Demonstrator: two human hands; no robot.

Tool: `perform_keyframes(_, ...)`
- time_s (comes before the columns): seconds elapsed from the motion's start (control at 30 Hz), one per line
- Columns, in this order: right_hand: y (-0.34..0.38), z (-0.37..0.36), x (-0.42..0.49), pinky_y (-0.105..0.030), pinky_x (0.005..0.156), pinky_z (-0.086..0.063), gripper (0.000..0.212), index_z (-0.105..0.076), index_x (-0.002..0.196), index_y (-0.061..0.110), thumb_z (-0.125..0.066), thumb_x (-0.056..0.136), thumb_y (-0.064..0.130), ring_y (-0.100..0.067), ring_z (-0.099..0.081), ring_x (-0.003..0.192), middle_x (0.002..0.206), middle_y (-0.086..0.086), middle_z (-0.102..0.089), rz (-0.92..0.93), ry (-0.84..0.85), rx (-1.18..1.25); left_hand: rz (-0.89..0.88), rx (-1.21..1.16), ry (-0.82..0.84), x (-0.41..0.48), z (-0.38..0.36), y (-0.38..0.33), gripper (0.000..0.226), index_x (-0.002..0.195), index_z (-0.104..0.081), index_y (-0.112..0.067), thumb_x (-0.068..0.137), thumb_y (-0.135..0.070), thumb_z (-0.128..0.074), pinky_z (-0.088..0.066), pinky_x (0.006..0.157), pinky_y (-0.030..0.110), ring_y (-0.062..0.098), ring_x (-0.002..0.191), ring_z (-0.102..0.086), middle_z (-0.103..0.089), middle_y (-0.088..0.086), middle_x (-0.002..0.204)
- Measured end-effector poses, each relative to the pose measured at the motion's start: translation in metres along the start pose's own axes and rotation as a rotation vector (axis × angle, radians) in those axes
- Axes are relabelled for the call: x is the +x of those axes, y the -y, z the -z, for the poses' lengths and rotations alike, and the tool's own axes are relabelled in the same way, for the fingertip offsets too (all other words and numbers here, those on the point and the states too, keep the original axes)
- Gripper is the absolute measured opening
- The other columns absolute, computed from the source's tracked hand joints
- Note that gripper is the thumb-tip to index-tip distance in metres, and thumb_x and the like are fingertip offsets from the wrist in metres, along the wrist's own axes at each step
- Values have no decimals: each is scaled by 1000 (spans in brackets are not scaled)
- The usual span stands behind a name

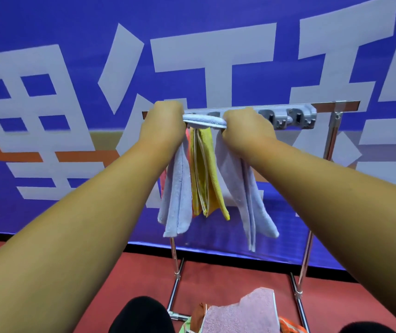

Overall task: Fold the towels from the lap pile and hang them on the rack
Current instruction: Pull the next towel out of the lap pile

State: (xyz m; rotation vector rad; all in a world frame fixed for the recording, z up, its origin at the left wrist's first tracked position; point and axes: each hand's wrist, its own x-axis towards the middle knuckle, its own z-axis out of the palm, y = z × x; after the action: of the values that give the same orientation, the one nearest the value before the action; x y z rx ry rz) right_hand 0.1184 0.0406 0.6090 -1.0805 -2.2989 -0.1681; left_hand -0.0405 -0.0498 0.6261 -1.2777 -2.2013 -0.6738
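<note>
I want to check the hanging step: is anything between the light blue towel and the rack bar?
Nothing visible. Both hands, left and right, hold the light blue towel at the rack bar, beside the yellow towel.

Single head view, looking forward and slightly down (wide-angle); rack (pixel 285 116) near, at arm's reach ahead; banner (pixel 72 68) just behind; lap at bottom edge.

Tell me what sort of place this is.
Probably an indoor hall or staged demo area, not a home: a huge blue banner with big white characters as backdrop, red sports-type flooring, and a freestanding metal rack.
</note>
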Motion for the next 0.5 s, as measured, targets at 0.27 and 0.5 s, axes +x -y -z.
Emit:
perform_keyframes(0.27, -3, -17, 69, -33, 52, -26, 9, -55, 108, 17, -58, 100, 20, -31, -52, 74, 86, -6, -51, -2, -135, 5, 49, 76, -74, 59, -2, 0, 10, 98, -58, -11, 96, -2, -58, -41, 63, 39, 31, 79, -53, -54, 10, 89)
perform_keyframes(0.5, 0, -37, 92, -32, 54, -28, 12, -53, 101, 17, -59, 93, 10, -32, -52, 79, 87, -6, -49, 25, -36, -57, 35, 76, -6, 75, -32, 3, 13, 108, -53, -14, 100, -9, -61, -43, 68, 42, 29, 85, -53, -56, 10, 98)
